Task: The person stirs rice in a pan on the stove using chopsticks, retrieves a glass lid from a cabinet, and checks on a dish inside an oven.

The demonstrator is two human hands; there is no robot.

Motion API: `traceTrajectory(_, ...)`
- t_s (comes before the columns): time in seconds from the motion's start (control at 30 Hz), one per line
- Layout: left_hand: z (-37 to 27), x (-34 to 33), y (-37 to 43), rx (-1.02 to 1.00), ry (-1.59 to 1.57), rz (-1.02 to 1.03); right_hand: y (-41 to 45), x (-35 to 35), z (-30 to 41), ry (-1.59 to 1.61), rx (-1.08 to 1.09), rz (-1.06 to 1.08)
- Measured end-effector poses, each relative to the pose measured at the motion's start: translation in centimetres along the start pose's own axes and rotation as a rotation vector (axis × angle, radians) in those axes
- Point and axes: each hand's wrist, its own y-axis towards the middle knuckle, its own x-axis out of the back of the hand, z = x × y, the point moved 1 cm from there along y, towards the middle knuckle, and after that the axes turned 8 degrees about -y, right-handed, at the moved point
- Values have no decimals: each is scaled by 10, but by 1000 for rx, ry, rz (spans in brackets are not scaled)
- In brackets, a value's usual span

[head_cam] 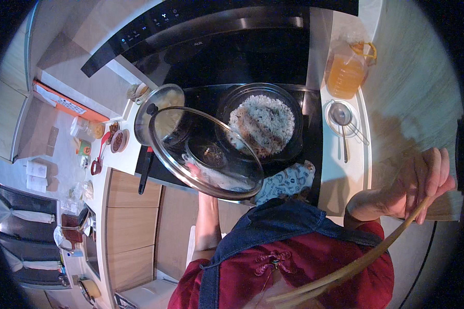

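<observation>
My left hand [195,169], seen partly through glass, holds a clear glass lid [216,185] with a metal rim. The lid is tilted over the front left of the black cooktop [313,154]. Behind its right edge stands a dark pan [297,139] holding white, rice-like grains [265,116] with a brownish patch across them. Off to the right, my right hand [425,181] grips long wooden chopsticks [355,266], which slant back across my chest. A second pan with a glass lid [174,96] sits at the left, pale food showing inside.
A patterned cloth [290,181] lies at the cooktop's front. On the right counter are an oil jug [346,73] and a strainer [340,112] on a white dish [332,125]. A black handle [145,175] juts forward at left. Small bowls [118,141] and a red utensil [103,141] occupy the left counter.
</observation>
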Motion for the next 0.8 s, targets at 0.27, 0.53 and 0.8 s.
traceTrajectory(0.27,8,21,9,-35,-24,-34,-15,19,4,-294,-118,26)
traceTrajectory(0.53,6,53,22,-113,-47,-46,-70,127,0,-948,-116,-929)
traceTrajectory(0.8,-9,18,30,-164,-10,287,-128,154,31,-1136,6,-1000)
